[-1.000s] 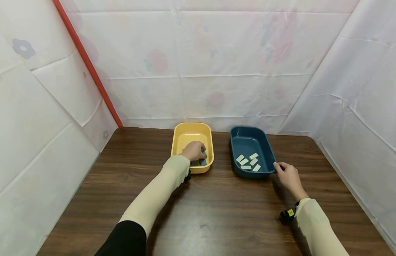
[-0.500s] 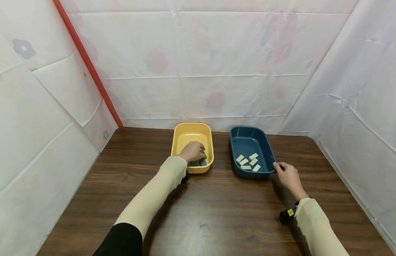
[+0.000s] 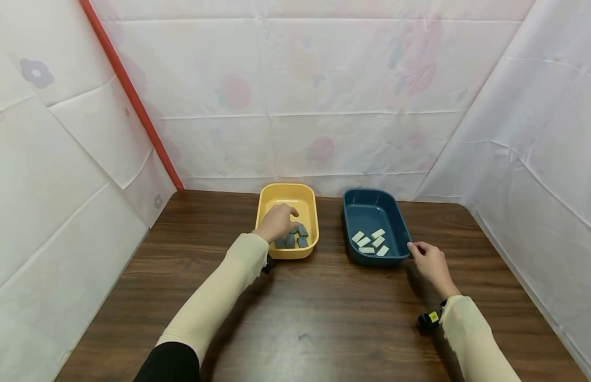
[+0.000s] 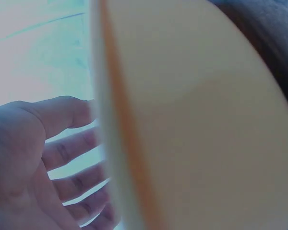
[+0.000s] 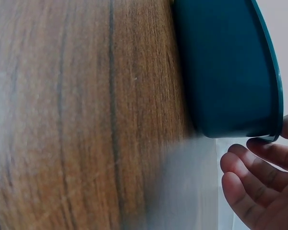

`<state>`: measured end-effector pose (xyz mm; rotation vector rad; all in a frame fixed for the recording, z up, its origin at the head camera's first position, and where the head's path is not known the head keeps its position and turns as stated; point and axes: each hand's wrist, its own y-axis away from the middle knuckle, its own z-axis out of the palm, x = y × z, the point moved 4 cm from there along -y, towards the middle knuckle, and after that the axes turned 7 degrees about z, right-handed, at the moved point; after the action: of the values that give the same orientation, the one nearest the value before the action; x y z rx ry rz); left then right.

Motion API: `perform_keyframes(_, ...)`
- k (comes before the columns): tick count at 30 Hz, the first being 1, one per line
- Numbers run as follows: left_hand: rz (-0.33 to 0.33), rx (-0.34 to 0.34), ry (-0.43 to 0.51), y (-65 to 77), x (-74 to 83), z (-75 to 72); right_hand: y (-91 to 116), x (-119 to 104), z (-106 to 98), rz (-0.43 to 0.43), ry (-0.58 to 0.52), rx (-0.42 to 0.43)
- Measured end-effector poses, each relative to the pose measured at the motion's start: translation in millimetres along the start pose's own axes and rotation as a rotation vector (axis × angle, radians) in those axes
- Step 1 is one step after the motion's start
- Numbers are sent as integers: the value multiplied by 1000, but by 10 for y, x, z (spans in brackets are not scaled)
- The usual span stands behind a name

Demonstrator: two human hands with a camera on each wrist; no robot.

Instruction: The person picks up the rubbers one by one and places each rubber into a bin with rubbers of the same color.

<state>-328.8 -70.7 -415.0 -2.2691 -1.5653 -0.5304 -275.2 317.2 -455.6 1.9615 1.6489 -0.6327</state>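
My left hand (image 3: 277, 222) hovers over the yellow bin (image 3: 297, 254), its fingers apart and relaxed. Several small grey-blue blocks (image 3: 302, 230) lie in the near end of that bin, partly hidden by the hand. In the left wrist view the bin's wall (image 4: 211, 124) fills most of the picture and covers the fingertips of the left hand (image 4: 33, 163). On the right, my right hand (image 3: 431, 268) pinches the near right corner of the dark blue bin (image 3: 371, 212). The right wrist view shows the thumb and index finger of the right hand (image 5: 266, 184) at the rim.
Several small white blocks (image 3: 379, 241) lie flat in the near half of the blue bin. Both bins stand toward the back of the brown wooden table (image 3: 324, 318), with a gap between them. White patterned sheets (image 3: 295, 95) close off the back and sides.
My left hand has let go of a grey-blue block, lifted and drawn back to the left, bringing more of the blocks into sight. The right hand and both bins have stayed put.
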Motion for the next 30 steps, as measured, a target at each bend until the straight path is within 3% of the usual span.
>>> perform_keyframes(15, -39, 118, -12, 264, -4, -326, -17, -21, -42, -14, -9, 33)
perform_keyframes(23, -54, 226, -20, 469, -12, -421, 27, -101, -111, -52, 37, 152)
perform_keyframes(30, -36, 182, -74, 599, 1, -455, 82, -269, -172, -93, 35, 243)
